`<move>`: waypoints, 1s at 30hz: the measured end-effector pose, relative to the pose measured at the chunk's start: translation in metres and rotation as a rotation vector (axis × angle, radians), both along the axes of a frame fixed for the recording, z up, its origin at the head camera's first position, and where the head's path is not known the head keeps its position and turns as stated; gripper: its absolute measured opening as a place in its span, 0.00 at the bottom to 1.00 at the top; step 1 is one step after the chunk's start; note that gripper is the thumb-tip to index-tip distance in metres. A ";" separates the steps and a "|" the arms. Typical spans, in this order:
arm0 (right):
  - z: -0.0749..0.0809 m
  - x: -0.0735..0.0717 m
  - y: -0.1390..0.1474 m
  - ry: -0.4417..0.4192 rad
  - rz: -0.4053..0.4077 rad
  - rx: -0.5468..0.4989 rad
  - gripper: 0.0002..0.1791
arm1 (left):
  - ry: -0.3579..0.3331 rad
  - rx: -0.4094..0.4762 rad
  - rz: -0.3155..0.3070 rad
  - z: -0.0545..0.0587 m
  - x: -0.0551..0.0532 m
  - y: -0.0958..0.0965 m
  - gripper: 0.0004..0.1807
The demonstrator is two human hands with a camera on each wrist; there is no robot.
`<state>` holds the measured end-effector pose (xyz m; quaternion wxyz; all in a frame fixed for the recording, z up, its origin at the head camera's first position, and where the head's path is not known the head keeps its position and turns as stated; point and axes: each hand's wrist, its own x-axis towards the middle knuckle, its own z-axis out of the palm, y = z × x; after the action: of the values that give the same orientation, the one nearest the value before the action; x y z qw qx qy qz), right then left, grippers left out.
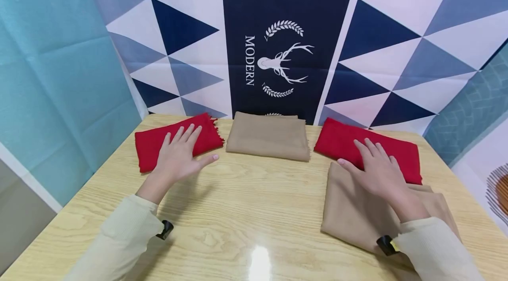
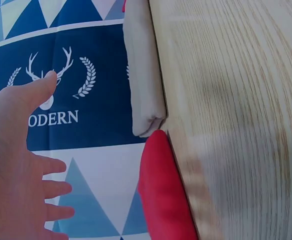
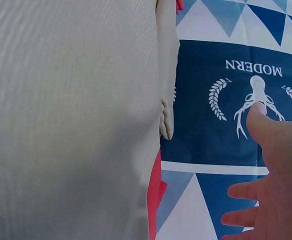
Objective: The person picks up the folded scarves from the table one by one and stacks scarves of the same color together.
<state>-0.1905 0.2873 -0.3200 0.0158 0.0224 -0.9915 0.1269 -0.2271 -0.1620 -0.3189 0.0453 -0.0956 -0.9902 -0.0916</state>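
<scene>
From the head view, four cloths lie on the table (image 1: 246,201). Three make a row by the far edge: the left red cloth (image 1: 151,146), the middle tan cloth (image 1: 267,135) and the right red cloth (image 1: 343,140). These three look small, flat and neat, so I think their folding is done. The near tan cloth (image 1: 345,201) lies on the near right side, out of the row. It is bigger than the others and has more than one layer on its right side. I guess that this one is the part that is left, but I cannot tell how many more folds it needs, if any.

The left hand (image 1: 180,157) is over the left red cloth. The right hand (image 1: 379,173) is over the right red cloth and the near tan cloth. Each grip is wide, fingers apart, with nothing in it.

In the left wrist view, the left hand is up in the air in front of the deer sheet (image 2: 101,45), apart from the cloths. The left red cloth and the middle tan cloth sit end to end there.

In the right wrist view, the near tan cloth fills the left side. The right hand is off it, thumb and fingers spread, holding nothing.
</scene>
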 end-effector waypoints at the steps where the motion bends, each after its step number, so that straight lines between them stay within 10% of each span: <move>1: 0.000 0.000 0.001 0.001 0.000 0.001 0.55 | 0.001 -0.001 0.001 0.000 0.000 0.000 0.52; 30: 0.004 0.005 0.011 0.031 0.014 0.042 0.53 | 0.039 -0.001 -0.015 -0.001 0.001 0.002 0.52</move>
<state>-0.1853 0.2985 -0.3164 0.0300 0.0316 -0.9935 0.1056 -0.2257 -0.1597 -0.3196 0.0638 -0.1047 -0.9884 -0.0896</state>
